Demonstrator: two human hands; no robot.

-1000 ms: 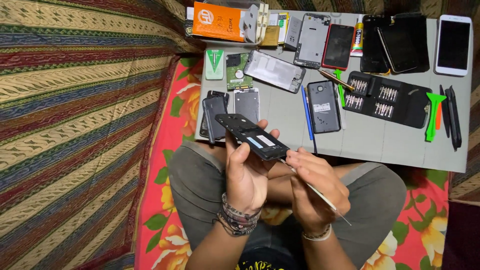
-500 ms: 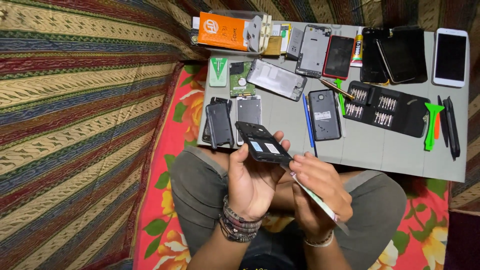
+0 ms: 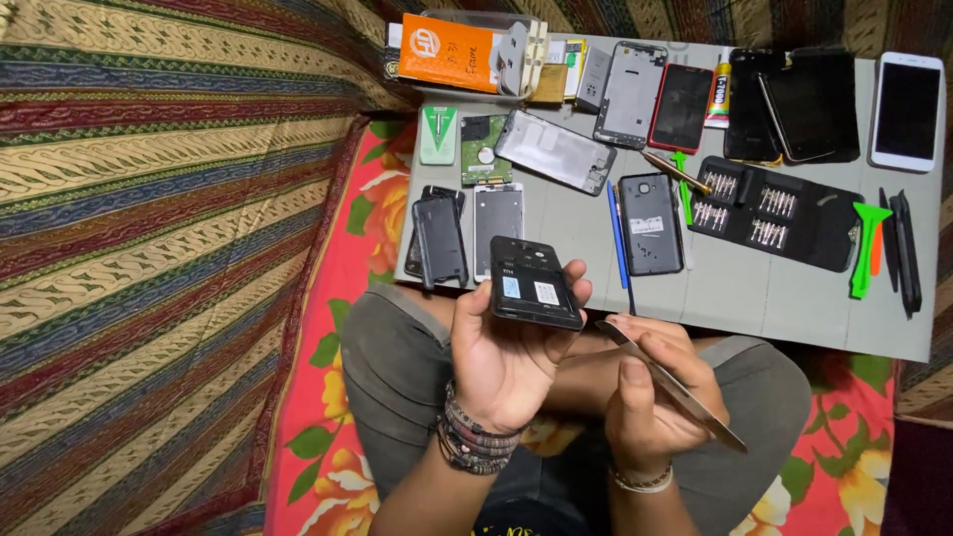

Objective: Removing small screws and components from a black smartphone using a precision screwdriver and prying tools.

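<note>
My left hand [image 3: 506,357] grips a black phone [image 3: 533,283] with its back cover off, held face down just above the near edge of the grey board [image 3: 754,293]. A thin metal pry blade [image 3: 675,385] lies in my right hand [image 3: 650,397], its tip pointing at the phone's lower right corner without touching it. Both hands hover over my lap. Beaded bracelets circle the left wrist.
The board carries several phones and back covers, a black screwdriver bit case [image 3: 769,213], a blue pry stick [image 3: 617,238], green and orange pry tools [image 3: 866,248], a glue tube [image 3: 719,91] and an orange box [image 3: 452,52]. A striped cloth [image 3: 149,248] lies to the left.
The phone has turned from a slanted position to nearly square with my view. My right hand has drawn the blade slightly away from its edge.
</note>
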